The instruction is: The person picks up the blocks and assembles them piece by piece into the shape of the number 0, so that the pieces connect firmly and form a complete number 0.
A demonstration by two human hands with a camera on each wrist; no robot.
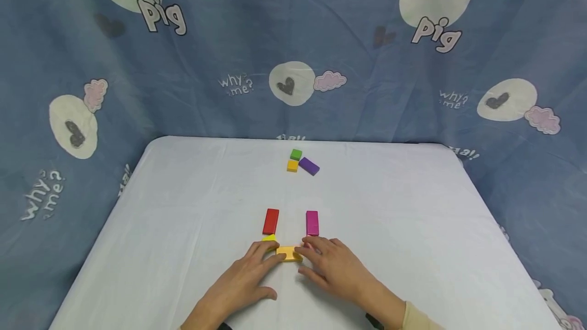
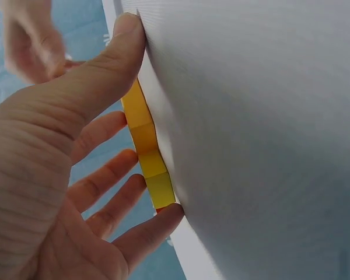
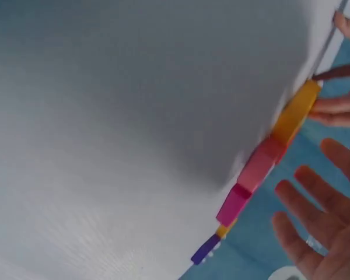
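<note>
An orange block point(image 1: 289, 254) lies crosswise near the front of the white table, between my hands. My left hand point(image 1: 245, 278) rests its extended fingertips on the orange block's left end and by a yellow block point(image 1: 269, 238), which the fingers partly cover. Beyond the yellow block lies a red block point(image 1: 271, 221). Fingers of my right hand point(image 1: 341, 271) hover over or touch the orange block's right end, partly hiding a pink block point(image 3: 258, 167); contact is unclear. Past the pink block, a magenta block point(image 1: 312, 223) continues the right side. Neither hand grips anything.
Farther back on the white table point(image 1: 390, 202) sit a green block point(image 1: 296, 154), a small orange block point(image 1: 292, 166) and a purple block point(image 1: 309, 166), close together. A blue patterned cloth point(image 1: 293, 29) hangs behind the table and around its sides.
</note>
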